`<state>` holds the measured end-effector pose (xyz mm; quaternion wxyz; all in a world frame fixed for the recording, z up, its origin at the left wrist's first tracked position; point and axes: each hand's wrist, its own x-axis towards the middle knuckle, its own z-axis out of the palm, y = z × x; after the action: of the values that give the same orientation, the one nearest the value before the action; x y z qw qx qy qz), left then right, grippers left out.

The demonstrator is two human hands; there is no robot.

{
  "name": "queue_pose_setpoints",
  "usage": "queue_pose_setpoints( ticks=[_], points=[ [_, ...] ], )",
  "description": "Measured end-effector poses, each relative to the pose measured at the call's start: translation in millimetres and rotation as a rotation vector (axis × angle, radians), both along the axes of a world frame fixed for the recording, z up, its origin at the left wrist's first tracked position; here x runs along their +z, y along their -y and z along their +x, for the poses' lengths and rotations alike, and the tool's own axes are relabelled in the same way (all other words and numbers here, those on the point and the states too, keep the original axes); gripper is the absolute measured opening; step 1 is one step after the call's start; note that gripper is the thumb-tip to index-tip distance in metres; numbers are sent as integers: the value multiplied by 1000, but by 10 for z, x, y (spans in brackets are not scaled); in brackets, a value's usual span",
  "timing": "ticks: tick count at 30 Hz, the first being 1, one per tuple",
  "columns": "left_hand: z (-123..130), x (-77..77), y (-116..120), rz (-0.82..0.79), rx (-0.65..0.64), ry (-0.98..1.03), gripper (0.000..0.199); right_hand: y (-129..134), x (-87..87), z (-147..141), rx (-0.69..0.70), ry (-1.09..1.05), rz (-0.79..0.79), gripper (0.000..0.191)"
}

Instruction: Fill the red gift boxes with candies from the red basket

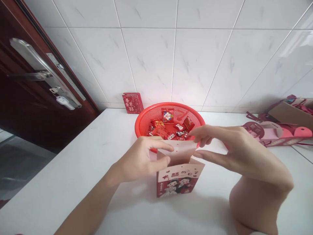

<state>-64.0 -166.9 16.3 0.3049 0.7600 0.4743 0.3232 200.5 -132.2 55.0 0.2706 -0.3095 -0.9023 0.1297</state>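
A red and pale pink paper candy box [177,184] stands upright on the white table, its top flaps raised. Chinese characters and a cartoon couple decorate its front. My left hand [143,158] is at the box's left side, thumb and index finger apart around the upper left edge. At the right edge of the tall back flap, my right hand [227,147] has its thumb and index finger spread, the fingertips close to or touching the paper. Behind the box sits a red plastic basket [140,125] holding several wrapped candies [168,116]. The box's inside is mostly hidden.
A small red box [132,103] leans near the tiled wall [149,58]. On the right lie pink folded boxes [281,133] and an open cardboard carton [288,112]. A dark wooden door [26,107] with keys in its lock is left of the table [80,156].
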Motion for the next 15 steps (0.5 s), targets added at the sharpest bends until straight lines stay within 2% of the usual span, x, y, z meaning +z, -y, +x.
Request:
queue_pose_setpoints(
  ticks=[3,6,10,12,15],
  points=[
    [-117,63,-83,-31,139,197,17,-135,20,-36,-39,-143,-75,41],
    [-201,96,-154,-30,214,389,14,-265,-7,-137,29,-194,-235,54],
    [-224,87,-210,-8,266,484,11,-383,-128,-305,168,-215,-434,45],
    [-215,75,-220,4,263,483,9,-418,-190,-374,175,-286,-491,38],
    [-207,52,-219,24,208,473,19,-451,-243,-429,182,-416,-577,41]
  ],
)
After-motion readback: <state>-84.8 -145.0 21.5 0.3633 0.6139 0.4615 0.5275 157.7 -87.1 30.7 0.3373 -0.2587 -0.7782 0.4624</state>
